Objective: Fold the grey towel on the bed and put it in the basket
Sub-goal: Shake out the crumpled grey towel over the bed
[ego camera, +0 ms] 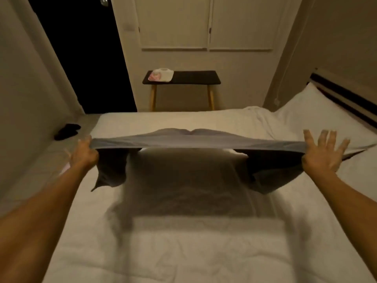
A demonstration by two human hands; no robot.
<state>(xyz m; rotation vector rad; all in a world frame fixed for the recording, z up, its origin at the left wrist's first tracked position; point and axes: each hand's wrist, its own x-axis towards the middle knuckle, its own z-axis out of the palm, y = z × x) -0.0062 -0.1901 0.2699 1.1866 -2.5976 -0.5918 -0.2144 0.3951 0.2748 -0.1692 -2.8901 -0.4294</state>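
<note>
The grey towel (pixel 193 137) hangs stretched in the air above the white bed (pixel 183 248), its top edge taut between my two hands. My left hand (pixel 84 153) grips the towel's left end in a fist. My right hand (pixel 322 154) holds the right end at the thumb side, while its fingers are spread and straight. Loose dark folds of the towel droop below each hand, and the towel's shadow lies on the sheet beneath. No basket is in view.
A white pillow (pixel 310 111) lies at the bed's right, by the headboard. Beyond the bed stands a dark bench (pixel 195 77) with a white and pink cloth bundle (pixel 161 74). A dark doorway (pixel 81 58) opens at the left, with a black item (pixel 67 131) on the floor.
</note>
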